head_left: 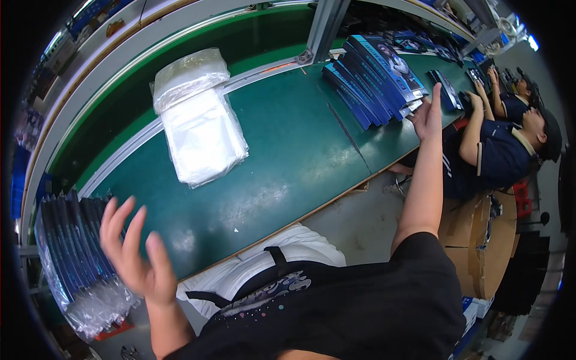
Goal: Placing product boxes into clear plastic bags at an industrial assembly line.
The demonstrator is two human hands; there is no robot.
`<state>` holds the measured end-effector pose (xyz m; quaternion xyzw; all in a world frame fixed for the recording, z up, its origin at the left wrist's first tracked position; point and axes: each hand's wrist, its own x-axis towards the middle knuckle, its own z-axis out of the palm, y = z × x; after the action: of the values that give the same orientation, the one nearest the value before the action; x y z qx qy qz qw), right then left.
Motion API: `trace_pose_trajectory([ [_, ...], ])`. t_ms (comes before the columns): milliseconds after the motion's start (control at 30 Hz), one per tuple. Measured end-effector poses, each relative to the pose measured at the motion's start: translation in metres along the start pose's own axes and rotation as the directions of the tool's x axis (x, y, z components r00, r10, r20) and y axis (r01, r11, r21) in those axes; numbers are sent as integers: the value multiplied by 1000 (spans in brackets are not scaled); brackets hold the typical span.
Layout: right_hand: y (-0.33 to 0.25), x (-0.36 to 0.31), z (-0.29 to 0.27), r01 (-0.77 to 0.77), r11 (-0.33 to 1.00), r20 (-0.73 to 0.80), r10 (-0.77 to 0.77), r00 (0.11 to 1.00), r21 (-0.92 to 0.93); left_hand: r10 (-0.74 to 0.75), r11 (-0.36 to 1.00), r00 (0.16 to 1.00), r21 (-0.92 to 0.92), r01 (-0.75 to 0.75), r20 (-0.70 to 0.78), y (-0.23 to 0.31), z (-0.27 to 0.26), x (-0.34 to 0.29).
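My right arm stretches across the green work table to a leaning row of flat dark-blue printed boxes at the right. There my right hand is open, its fingers straight, right by the lower corner of the nearest box; whether it touches that box I cannot tell. My left hand is raised at the left, empty, with fingers spread. Beside it stands a row of similar boxes in clear plastic wrap. A stack of clear plastic bags lies on the table, with a bundled pack of bags behind it.
The green table runs along a rail with a metal post. Farther right, a small pile of boxes lies near a seated co-worker; another person sits beyond. A large cardboard carton stands on the floor at my right.
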<state>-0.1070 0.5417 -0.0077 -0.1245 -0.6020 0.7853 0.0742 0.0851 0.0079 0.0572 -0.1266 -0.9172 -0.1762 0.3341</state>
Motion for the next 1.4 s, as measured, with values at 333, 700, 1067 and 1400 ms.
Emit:
trace_pose_trajectory([
  [333,-17,57,18,-225,974,289,205,935,39,63,993,948,-114,-29,311,-38,85,4],
  [700,-27,-5,135,-97,958,455,216,864,-270,86,985,948,-167,-35,305,-55,90,16],
  [1067,-57,-31,181,336,507,361,-53,931,-794,106,955,977,-293,-48,186,-58,92,10],
  [1400,3,-158,208,-94,995,704,36,709,44,-50,919,972,-370,135,231,-43,83,18],
])
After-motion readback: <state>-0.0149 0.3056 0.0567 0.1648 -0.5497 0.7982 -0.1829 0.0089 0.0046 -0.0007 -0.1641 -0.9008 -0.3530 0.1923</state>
